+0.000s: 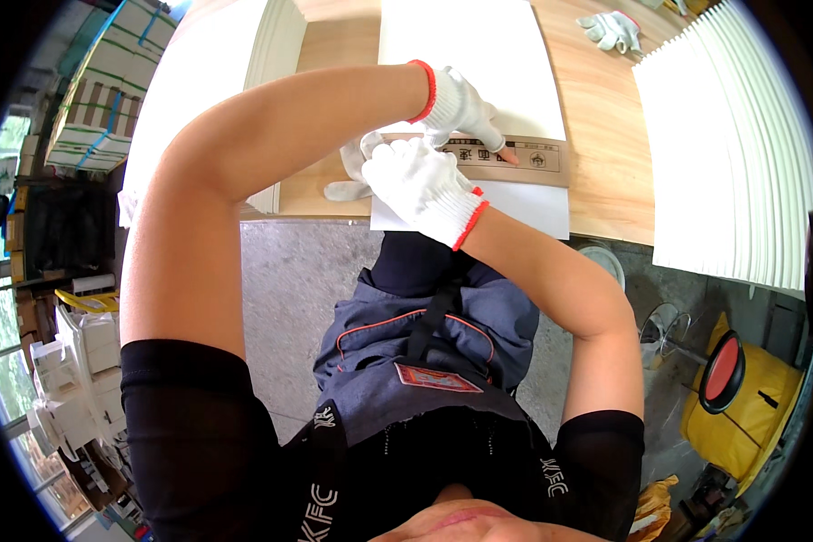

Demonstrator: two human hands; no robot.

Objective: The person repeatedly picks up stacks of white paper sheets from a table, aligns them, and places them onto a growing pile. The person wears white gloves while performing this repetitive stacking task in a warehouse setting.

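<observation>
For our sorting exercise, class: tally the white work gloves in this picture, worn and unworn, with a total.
Worn gloves: 2, on the left hand and the right hand, both over the brown cardboard strip.
Loose gloves beside the hands: 1.
Loose gloves at the far table edge: 1 bundle, number inside unclear.
Total: 4 at least.
</observation>
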